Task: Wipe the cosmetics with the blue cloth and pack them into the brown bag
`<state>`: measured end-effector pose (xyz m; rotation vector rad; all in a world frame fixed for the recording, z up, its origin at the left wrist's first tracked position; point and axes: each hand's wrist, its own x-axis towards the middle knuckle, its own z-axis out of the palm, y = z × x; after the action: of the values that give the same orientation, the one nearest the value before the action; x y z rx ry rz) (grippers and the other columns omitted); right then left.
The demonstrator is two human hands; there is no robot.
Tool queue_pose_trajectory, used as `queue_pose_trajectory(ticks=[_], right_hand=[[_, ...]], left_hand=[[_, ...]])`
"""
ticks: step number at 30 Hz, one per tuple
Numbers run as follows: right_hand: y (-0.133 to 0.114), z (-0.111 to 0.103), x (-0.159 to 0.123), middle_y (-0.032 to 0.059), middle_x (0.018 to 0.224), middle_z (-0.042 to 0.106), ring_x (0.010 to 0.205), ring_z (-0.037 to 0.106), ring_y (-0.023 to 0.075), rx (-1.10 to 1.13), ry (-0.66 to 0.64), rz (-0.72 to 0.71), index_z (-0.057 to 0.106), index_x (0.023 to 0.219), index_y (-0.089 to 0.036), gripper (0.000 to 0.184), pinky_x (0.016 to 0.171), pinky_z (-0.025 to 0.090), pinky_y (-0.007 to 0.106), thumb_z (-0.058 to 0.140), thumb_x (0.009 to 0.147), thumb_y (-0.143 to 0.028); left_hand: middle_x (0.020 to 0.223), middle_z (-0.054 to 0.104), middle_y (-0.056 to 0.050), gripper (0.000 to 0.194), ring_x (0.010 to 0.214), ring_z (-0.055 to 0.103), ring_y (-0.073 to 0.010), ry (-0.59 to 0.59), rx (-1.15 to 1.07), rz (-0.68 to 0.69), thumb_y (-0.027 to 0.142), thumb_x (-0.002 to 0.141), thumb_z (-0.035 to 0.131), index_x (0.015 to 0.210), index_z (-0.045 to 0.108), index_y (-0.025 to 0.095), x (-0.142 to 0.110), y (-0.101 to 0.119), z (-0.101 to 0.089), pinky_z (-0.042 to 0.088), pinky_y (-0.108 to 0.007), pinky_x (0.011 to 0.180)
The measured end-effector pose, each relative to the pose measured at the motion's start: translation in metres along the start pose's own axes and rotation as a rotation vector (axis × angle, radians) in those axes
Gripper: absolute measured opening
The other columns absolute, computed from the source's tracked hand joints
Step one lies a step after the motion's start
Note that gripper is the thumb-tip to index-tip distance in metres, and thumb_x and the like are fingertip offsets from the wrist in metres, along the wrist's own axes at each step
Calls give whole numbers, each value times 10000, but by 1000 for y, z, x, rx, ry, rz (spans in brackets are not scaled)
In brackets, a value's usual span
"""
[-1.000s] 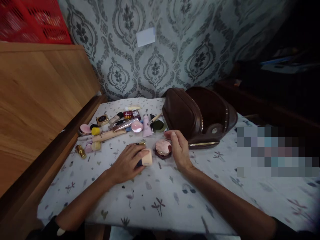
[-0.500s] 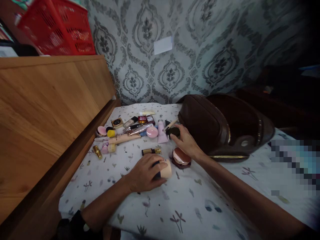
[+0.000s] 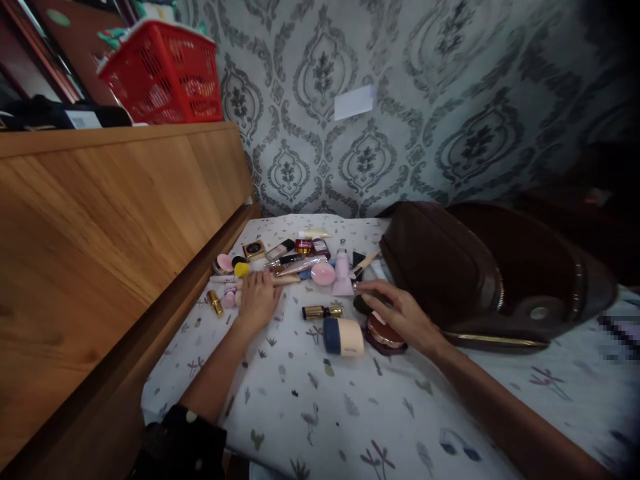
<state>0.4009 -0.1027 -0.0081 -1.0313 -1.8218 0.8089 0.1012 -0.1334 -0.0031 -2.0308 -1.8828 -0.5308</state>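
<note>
My left hand [image 3: 257, 300] lies over a long peach tube [image 3: 286, 280], its fingers stretched forward; the fingertips partly cover it. Beside that hand are a small lilac bottle [image 3: 229, 297] and a gold lipstick tube [image 3: 215, 303]. My right hand [image 3: 400, 312] curls over a dark round item [image 3: 362, 305], its kind hidden by the fingers. Under the right hand sits a brown and pink compact [image 3: 384, 333]. A beige bottle with a navy cap [image 3: 344, 337] rests on its side between the hands, below a black and gold lipstick [image 3: 323, 312].
More makeup lies behind: a lilac tube [image 3: 343, 270], a pink oval item [image 3: 323, 273], a gold square compact [image 3: 254, 249] and a brush [image 3: 367, 261]. A brown leather bag [image 3: 440, 267] stands at right. Wooden furniture [image 3: 125, 200] borders the left, with a red basket [image 3: 160, 73] on top.
My left hand has let go of the beige bottle and moved left to the peach tube. My right hand has drawn the dark round item nearer, towards the compact. The view has shifted left.
</note>
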Motion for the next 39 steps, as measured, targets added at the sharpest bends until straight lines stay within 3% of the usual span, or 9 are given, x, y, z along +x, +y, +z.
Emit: queue_pose_trajectory(ticks=[4,8,17,22,27,32,36,39], right_hand=[[7,-1,-8,113,1128,714,1108,650,307,75,33,-20,748,916,-227,406,1046,458,470,583,848,-592],[11,1,-13,113,1181,702,1162,631,320,122,53,8,757,917,-242,402,1075,434,485,591,846,-601],[28,9,-12,121,1273,678,1233,598,329,120,239,89,743,978,-210,412,1106,389,529,592,828,-563],[17,9,-25,124,1160,702,1107,649,297,15,280,108,695,1070,-182,453,1019,465,493,476,897,-538],[9,17,-46,158,1278,603,1244,556,290,-169,232,-37,644,1165,-182,419,1070,425,492,511,915,-491],[9,16,-48,156,1280,589,1280,531,289,-189,156,-105,624,1192,-195,401,1092,411,497,548,911,-471],[10,11,-45,157,1285,593,1250,562,309,-174,126,-120,642,1166,-193,399,1065,440,512,556,904,-482],[11,10,-46,155,1302,578,1257,558,305,-197,123,-119,636,1184,-197,397,1063,447,511,544,916,-475]], left_hand=[[1068,646,-132,221,1043,585,-283,-57,-13,38,304,945,522,1081,592,146,-4,-21,-3,469,-456,934],[975,667,-90,205,949,608,-230,-69,-66,2,236,974,435,954,631,178,0,-29,-5,490,-383,871],[940,698,-153,230,958,613,-285,-92,5,-158,160,916,453,891,682,157,38,-39,6,480,-409,849],[1031,694,-147,268,1019,607,-281,-47,-92,-65,175,952,401,980,667,155,28,-14,-10,467,-424,929],[1103,679,-79,229,1068,601,-229,-62,-351,265,244,980,443,1068,649,199,5,34,-19,492,-388,959],[1064,688,-79,277,1017,635,-214,-252,-459,536,200,977,434,1099,682,202,25,78,-5,526,-357,914],[1042,690,-77,311,990,652,-210,-280,-411,550,167,963,430,1112,703,182,53,94,8,529,-317,890],[1041,690,-54,342,977,657,-196,-243,-364,478,137,956,406,1130,695,192,59,89,12,524,-297,884]])
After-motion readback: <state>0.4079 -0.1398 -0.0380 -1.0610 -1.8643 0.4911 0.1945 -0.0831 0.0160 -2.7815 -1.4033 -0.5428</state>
